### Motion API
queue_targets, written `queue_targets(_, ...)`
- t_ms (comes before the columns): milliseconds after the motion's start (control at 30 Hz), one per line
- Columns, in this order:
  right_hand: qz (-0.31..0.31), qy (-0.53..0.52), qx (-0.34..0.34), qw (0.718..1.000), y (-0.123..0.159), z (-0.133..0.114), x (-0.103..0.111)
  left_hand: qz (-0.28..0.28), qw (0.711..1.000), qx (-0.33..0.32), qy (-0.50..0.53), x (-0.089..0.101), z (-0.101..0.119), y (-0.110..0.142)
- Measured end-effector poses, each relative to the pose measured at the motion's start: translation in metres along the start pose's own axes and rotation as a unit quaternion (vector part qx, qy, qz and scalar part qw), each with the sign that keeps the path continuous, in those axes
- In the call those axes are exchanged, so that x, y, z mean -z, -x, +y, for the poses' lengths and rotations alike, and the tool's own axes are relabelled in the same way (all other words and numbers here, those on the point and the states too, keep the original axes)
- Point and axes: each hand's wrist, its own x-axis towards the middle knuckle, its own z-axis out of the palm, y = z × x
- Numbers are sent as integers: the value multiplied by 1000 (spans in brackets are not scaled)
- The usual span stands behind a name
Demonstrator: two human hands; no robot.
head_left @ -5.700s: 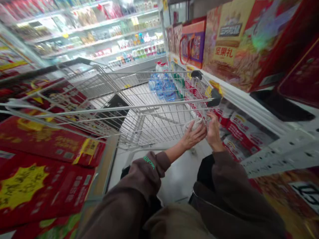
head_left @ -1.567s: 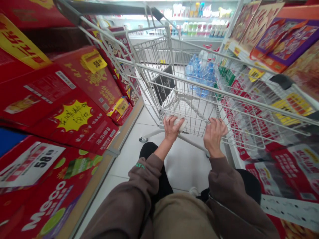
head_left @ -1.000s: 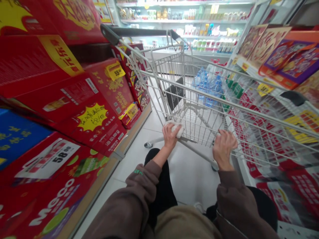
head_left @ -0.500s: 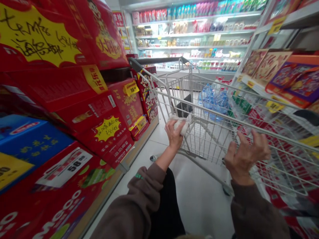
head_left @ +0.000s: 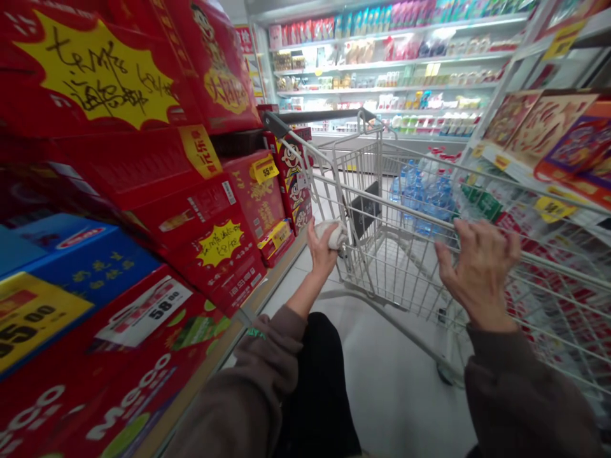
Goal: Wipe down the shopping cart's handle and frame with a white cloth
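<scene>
A wire shopping cart (head_left: 382, 267) stands in the aisle in front of me. My left hand (head_left: 321, 248) is closed on a white cloth (head_left: 333, 231) and presses it against the cart's corner post. My right hand (head_left: 477, 270) curls its fingers over the top wire of the cart's near side, thumb apart. Both arms wear brown sleeves. The cart's black push handle (head_left: 319, 116) is at the far end.
Stacked red gift cartons (head_left: 157, 191) with yellow price tags and a blue carton (head_left: 71, 254) line the left. Shelves of boxed goods (head_left: 548, 133) run along the right. Packs of water bottles (head_left: 420, 191) sit on the floor beyond the cart. A lit chiller (head_left: 382, 70) closes the aisle.
My view has risen. The left hand with the cloth has moved from the cart's lower rail up the corner post. The right hand let go low down and now rests on the top wire.
</scene>
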Motion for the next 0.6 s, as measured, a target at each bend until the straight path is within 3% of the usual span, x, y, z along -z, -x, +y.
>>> queue_targets(167, -27, -51, -14, 998, -16, 14, -11, -59, 997, 14, 53, -1, -1, -21)
queue_targets(400, -11, -49, -33, 998, -9, 30, -12, -67, 995, 20, 71, 3, 19, -10)
queue_targets(500, 24, -31, -29, 999, -4, 15, -11, -68, 995, 13, 76, 11, 34, 1)
queue_targets(600, 1, -38, 21, 999, -6, -20, -12, -85, 993, 7, 76, 21, 47, 13)
